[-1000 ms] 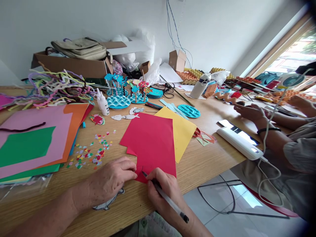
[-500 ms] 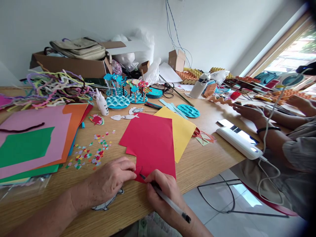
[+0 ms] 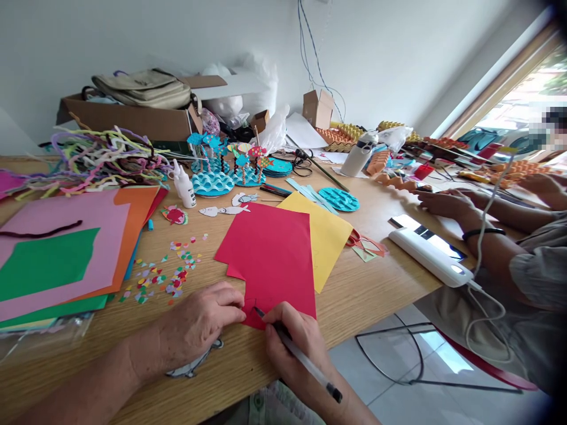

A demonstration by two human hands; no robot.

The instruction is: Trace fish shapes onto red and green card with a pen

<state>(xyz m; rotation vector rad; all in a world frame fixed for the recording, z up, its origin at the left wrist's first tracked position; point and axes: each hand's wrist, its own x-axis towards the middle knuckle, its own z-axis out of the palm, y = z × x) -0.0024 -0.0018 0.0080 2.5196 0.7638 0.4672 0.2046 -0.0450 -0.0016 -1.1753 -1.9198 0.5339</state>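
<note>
Nearest the person, the right hand point(image 3: 296, 339) has its grip pinching a pen point(image 3: 310, 367) low on the barrel, the tip down at the near left part of the red sheet point(image 3: 277, 254). Left of it, the left hand point(image 3: 201, 321) rests at that sheet's left edge, thumb and forefinger a little spread, seemingly steadying it. A grey cutout point(image 3: 188, 370) lies partly hidden beneath this hand.

What has just changed is small: the pen tip sits slightly farther up the sheet than half a second ago, by a few faint dark lines point(image 3: 256, 301), while the left hand has stayed put. The drawing, I judge, is being worked in short strokes and is at an early stage.

Beyond, the red sheet overlaps a yellow sheet point(image 3: 330, 239) on the wooden surface point(image 3: 358, 295), with scissors point(image 3: 353, 238) just beside the yellow one. Farther left are paper bits point(image 3: 182, 274) and a red fish cutout point(image 3: 176, 215); white fish cutouts point(image 3: 210, 211) lie near the red sheet's far edge. Behind them stand a glue bottle point(image 3: 185, 192) and a blue wavy base point(image 3: 212, 184).
</note>
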